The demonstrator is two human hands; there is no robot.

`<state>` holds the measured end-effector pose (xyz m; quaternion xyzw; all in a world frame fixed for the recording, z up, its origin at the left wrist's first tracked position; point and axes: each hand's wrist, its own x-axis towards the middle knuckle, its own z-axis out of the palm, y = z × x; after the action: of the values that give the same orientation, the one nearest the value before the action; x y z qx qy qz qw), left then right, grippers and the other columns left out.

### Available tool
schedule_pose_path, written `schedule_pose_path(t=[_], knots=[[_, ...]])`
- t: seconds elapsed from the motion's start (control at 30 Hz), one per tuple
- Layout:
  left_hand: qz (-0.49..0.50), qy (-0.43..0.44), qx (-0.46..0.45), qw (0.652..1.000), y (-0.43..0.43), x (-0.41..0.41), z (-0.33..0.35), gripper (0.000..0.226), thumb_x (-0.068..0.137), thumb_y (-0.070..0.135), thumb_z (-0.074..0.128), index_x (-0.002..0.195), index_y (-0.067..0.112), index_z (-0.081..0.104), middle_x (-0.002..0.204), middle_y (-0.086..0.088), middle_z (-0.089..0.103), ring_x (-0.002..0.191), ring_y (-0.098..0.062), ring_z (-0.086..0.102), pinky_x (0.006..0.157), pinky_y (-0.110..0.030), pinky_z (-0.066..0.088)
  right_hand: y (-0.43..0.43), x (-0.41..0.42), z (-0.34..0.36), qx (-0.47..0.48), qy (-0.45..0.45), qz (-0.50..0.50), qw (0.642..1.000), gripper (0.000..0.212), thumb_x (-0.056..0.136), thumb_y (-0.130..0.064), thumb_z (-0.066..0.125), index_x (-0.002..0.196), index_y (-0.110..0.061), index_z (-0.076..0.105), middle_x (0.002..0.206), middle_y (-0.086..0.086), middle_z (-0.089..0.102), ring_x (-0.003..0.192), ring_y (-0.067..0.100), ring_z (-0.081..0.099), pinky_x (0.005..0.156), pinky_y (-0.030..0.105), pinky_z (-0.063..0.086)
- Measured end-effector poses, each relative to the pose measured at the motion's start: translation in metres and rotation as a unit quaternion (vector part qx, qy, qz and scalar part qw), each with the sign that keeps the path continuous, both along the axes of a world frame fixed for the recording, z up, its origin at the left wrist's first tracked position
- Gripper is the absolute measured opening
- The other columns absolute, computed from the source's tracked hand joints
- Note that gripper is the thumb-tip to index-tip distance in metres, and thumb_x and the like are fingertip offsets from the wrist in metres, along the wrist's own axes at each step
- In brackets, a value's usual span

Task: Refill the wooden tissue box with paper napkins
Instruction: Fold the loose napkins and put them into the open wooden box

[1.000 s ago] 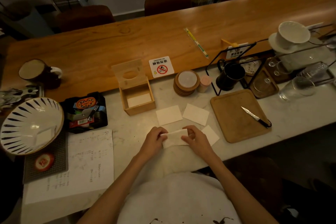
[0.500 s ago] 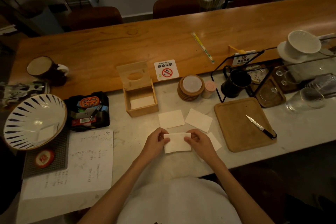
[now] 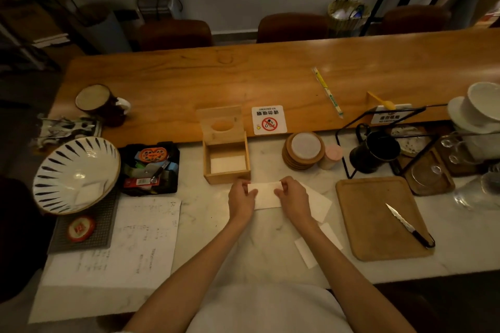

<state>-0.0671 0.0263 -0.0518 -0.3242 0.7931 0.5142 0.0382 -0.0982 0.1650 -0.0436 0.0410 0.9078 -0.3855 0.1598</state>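
The wooden tissue box stands open on the marble counter, its lid with an oval hole tipped up behind it; a white napkin lies flat inside. Just in front of the box a folded white napkin is held between my left hand and my right hand, each pinching one end. More napkins lie on the counter under and to the right of my right hand, and another one nearer me.
Right of my hands lies a wooden tray with a knife. A stack of coasters, a black mug and glasses stand at the back right. A striped bowl, a black box of items and a paper sheet lie left.
Both hands have carried the folded napkin forward, from the counter's near part up to the front of the tissue box.
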Motion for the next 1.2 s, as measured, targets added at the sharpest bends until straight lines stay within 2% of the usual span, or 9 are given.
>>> schedule_pose_path(t=[0.2,0.3,0.47,0.6,0.77,0.87,1.0,1.1,1.2], knots=[[-0.099,-0.007,-0.092,0.991,0.001,0.004,-0.004,0.029,0.090,0.016,0.066,0.116,0.012,0.055,0.123,-0.005,0.053,0.105,-0.025,0.059,0.092,-0.034,0.049,-0.008,0.004,-0.002,0.101,0.047,0.043,0.993,0.037,0.090,-0.013,0.061,0.125,-0.012,0.050,0.118,0.011,0.053,0.102,0.031,0.056,0.077,0.038,0.047],[-0.149,-0.018,-0.157,0.976,0.004,0.004,-0.004,0.027,0.093,0.017,0.062,0.117,0.016,0.051,0.131,-0.006,0.044,0.103,-0.026,0.059,0.088,-0.035,0.051,-0.008,-0.001,-0.002,0.123,0.026,0.043,0.991,0.035,0.090,-0.015,0.063,0.122,-0.011,0.051,0.120,0.014,0.051,0.102,0.034,0.056,0.078,0.039,0.047],[-0.163,-0.041,-0.220,0.961,0.011,0.004,-0.002,0.024,0.093,0.015,0.061,0.112,0.018,0.047,0.130,-0.007,0.040,0.099,-0.024,0.057,0.083,-0.036,0.054,-0.010,-0.008,0.001,0.126,0.009,0.044,0.991,0.024,0.087,-0.011,0.065,0.107,-0.007,0.052,0.117,0.016,0.051,0.101,0.035,0.053,0.079,0.040,0.046],[-0.178,-0.038,-0.249,0.951,0.009,0.004,0.001,0.025,0.090,0.015,0.065,0.110,0.016,0.048,0.121,-0.007,0.047,0.102,-0.024,0.052,0.082,-0.035,0.053,-0.008,-0.008,0.000,0.127,0.002,0.063,0.990,0.030,0.086,-0.010,0.064,0.113,-0.010,0.051,0.117,0.014,0.055,0.107,0.033,0.052,0.084,0.040,0.045],[-0.162,0.022,-0.119,0.979,-0.002,0.008,0.002,0.022,0.089,0.008,0.062,0.101,0.018,0.047,0.100,-0.003,0.057,0.089,-0.021,0.057,0.075,-0.033,0.054,-0.002,-0.006,0.000,0.090,-0.003,0.094,0.991,0.026,0.084,-0.011,0.064,0.110,-0.015,0.060,0.113,0.010,0.057,0.106,0.028,0.051,0.087,0.035,0.045],[-0.171,0.057,-0.043,0.983,-0.008,0.011,0.009,0.025,0.090,0.007,0.062,0.110,0.018,0.052,0.103,0.001,0.058,0.093,-0.016,0.058,0.081,-0.028,0.053,0.010,0.001,0.005,-0.005,-0.005,0.052,0.999,0.017,0.080,-0.016,0.069,0.096,-0.018,0.063,0.099,0.002,0.062,0.093,0.020,0.057,0.077,0.026,0.045],[-0.181,0.098,-0.013,0.978,-0.004,0.007,0.028,0.015,0.089,0.010,0.063,0.098,0.021,0.059,0.097,0.007,0.061,0.090,-0.009,0.058,0.077,-0.021,0.049,0.036,0.019,0.021,-0.122,-0.018,0.039,0.992,0.013,0.083,-0.018,0.070,0.095,-0.021,0.065,0.090,-0.006,0.066,0.084,0.010,0.060,0.065,0.012,0.043],[-0.210,0.086,-0.016,0.974,0.017,-0.005,0.035,0.016,0.088,0.010,0.065,0.099,0.021,0.062,0.097,0.012,0.060,0.088,-0.002,0.056,0.075,-0.012,0.043,0.060,0.027,0.027,-0.114,-0.001,0.004,0.993,0.014,0.085,-0.018,0.069,0.097,-0.023,0.066,0.094,-0.009,0.067,0.087,0.009,0.061,0.069,0.015,0.043],[-0.267,0.056,-0.020,0.962,0.047,-0.021,0.033,0.016,0.088,0.010,0.065,0.102,0.018,0.063,0.102,0.006,0.063,0.092,-0.009,0.057,0.081,-0.018,0.046,0.079,0.026,0.025,-0.030,0.002,-0.034,0.999,0.016,0.088,-0.019,0.066,0.103,-0.023,0.065,0.097,-0.008,0.065,0.089,0.011,0.060,0.072,0.022,0.045]])
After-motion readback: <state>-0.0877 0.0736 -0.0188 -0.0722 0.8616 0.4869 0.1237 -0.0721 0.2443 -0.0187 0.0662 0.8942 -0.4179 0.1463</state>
